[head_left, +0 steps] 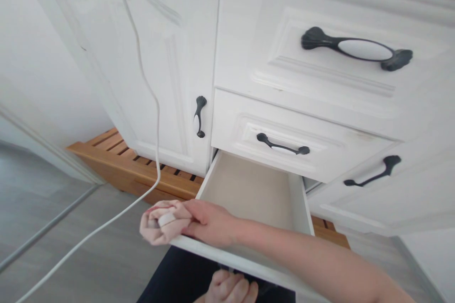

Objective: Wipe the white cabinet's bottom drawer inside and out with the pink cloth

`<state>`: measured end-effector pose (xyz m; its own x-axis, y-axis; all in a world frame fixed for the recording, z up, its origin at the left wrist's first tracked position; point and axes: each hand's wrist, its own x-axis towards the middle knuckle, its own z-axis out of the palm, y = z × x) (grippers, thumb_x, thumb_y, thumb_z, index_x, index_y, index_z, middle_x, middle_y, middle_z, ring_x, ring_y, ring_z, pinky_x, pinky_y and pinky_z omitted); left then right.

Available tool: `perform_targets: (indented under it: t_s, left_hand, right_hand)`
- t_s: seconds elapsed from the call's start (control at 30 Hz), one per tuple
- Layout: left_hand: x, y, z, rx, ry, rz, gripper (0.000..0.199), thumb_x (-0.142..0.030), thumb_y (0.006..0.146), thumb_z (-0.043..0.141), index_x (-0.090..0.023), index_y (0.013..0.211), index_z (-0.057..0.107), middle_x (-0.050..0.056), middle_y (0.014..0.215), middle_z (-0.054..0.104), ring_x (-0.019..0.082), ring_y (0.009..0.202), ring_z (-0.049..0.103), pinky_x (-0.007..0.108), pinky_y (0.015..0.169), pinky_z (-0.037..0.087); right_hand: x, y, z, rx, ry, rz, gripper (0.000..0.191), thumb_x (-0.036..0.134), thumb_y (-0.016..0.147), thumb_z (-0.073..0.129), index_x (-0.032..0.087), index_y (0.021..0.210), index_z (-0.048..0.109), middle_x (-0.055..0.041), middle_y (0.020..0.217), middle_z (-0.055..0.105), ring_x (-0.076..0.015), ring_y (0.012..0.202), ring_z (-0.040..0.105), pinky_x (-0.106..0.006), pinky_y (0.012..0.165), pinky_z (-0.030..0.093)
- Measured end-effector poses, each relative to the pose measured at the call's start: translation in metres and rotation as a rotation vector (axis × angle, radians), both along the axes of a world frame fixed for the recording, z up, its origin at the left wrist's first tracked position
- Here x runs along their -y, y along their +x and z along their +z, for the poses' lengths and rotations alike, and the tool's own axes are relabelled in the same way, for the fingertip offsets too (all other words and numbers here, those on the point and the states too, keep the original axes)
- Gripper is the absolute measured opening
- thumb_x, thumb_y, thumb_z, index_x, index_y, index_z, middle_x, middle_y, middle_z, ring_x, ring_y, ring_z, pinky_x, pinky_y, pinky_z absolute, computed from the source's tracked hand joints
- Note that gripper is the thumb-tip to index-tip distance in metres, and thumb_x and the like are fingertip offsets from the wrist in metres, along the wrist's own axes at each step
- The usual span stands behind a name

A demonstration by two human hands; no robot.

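Observation:
A crumpled pink cloth (165, 222) is gripped in my right hand (213, 221), which reaches across the pulled-out bottom drawer (252, 189). The cloth lies at the drawer's front left corner, partly beyond its edge. Below the drawer front, my left hand (231, 288) has its fingers curled around the dark drawer handle (265, 286), which is mostly hidden by the hand and the drawer edge. The inside of the drawer shows a plain light bottom.
White cabinet doors (170, 57) and two closed drawers with dark handles (282, 144) stand above. A white cable (156, 104) hangs at the left and trails over the floor. A slatted wooden base (142, 170) runs beneath the cabinet.

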<state>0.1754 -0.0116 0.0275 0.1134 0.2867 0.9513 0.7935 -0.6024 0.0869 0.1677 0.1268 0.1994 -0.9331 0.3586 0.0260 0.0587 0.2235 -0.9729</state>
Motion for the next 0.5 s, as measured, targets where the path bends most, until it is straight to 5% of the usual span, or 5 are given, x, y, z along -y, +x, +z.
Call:
perform_targets:
  t_s: [0.1, 0.23, 0.37, 0.5]
  left_hand:
    - [0.001, -0.006, 0.001, -0.044, -0.005, -0.027, 0.016, -0.013, 0.086, 0.064, -0.026, 0.083, 0.073, -0.007, 0.068, 0.062, 0.006, 0.068, 0.060, 0.029, 0.064, 0.040]
    - [0.002, -0.011, 0.007, -0.096, -0.027, -0.056, 0.013, -0.014, 0.085, 0.067, -0.025, 0.085, 0.074, -0.007, 0.071, 0.064, 0.006, 0.071, 0.060, 0.028, 0.064, 0.041]
    - [0.001, -0.014, 0.009, -0.107, -0.020, -0.075, 0.011, -0.016, 0.084, 0.070, -0.025, 0.087, 0.075, -0.006, 0.077, 0.064, 0.007, 0.072, 0.060, 0.027, 0.067, 0.041]
    - [0.000, -0.016, 0.006, -0.102, 0.011, -0.088, 0.014, -0.014, 0.085, 0.067, -0.025, 0.086, 0.075, -0.004, 0.076, 0.065, 0.008, 0.070, 0.061, 0.028, 0.066, 0.041]
  right_hand:
    - [-0.010, -0.026, -0.001, 0.136, 0.124, 0.140, 0.021, 0.027, 0.093, 0.059, 0.021, 0.077, 0.048, 0.0056, 0.068, 0.049, -0.0117, 0.069, 0.050, -0.024, 0.070, 0.038]
    - [-0.011, -0.028, -0.016, 0.120, -0.211, 0.247, 0.018, 0.040, 0.096, 0.058, 0.022, 0.098, 0.055, 0.0071, 0.069, 0.041, -0.0089, 0.060, 0.037, -0.023, 0.059, 0.031]
    - [0.002, 0.015, -0.016, 0.098, -0.473, 0.106, 0.060, 0.069, 0.080, 0.068, 0.024, 0.117, 0.053, 0.0052, 0.080, 0.044, -0.0093, 0.063, 0.037, -0.022, 0.054, 0.030]
    - [0.017, 0.087, 0.009, 0.215, -0.407, -0.040, 0.053, 0.059, 0.084, 0.069, 0.024, 0.122, 0.055, 0.0032, 0.088, 0.050, -0.0108, 0.071, 0.044, -0.023, 0.064, 0.039]
